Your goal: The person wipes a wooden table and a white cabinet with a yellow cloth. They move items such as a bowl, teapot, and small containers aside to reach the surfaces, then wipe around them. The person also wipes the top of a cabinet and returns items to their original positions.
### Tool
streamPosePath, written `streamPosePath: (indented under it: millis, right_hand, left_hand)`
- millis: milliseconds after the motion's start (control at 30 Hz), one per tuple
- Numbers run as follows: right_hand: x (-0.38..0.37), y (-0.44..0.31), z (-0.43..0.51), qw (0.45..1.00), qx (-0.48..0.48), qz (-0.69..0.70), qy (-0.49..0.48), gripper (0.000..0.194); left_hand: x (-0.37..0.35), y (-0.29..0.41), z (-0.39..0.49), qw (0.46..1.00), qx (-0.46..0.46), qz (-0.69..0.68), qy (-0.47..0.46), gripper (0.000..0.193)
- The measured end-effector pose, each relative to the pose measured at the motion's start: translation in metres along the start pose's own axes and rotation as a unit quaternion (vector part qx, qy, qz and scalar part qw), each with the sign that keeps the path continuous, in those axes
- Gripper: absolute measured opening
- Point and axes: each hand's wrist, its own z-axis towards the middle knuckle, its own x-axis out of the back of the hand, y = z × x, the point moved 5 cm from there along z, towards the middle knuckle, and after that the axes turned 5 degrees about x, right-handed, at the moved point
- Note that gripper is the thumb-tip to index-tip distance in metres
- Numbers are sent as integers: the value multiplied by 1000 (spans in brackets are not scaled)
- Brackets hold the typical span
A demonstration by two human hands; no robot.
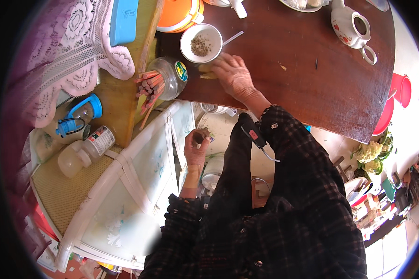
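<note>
On the dark wooden table (286,69), my right hand (232,75) presses its fingers down over a yellowish cloth-like piece (207,71), slightly blurred. Just beyond the fingertips stands a white bowl (185,48) with brown crumbly matter (200,46) in it. A pale plastic handle (233,38) sticks out beside the bowl's right rim. Below table height, my left hand (194,150) is curled around a small brown round thing (199,136) that looks hollow at the top; the fingers hide part of it.
A clear jar (171,78) with several reddish sticks (152,87) lies at the table's left edge. Behind the bowl is an orange lidded container (178,15). A floral teapot (349,28) stands far right. A white glass-panelled cabinet (146,167) borders my left arm.
</note>
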Motion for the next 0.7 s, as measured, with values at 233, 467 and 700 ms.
streamPosePath:
  millis: [233, 467, 700]
  right_hand:
    - [30, 45, 0, 990, -73, -60, 106, 31]
    - [79, 116, -5, 954, -168, -145, 201, 38]
    - [42, 115, 32, 917, -272, -167, 238, 37]
  left_hand:
    - [-19, 17, 14, 996, -61, 64, -2, 45]
    - [-68, 73, 54, 958, -245, 149, 3, 49]
    - [-99, 96, 68, 923, -318, 215, -9, 49]
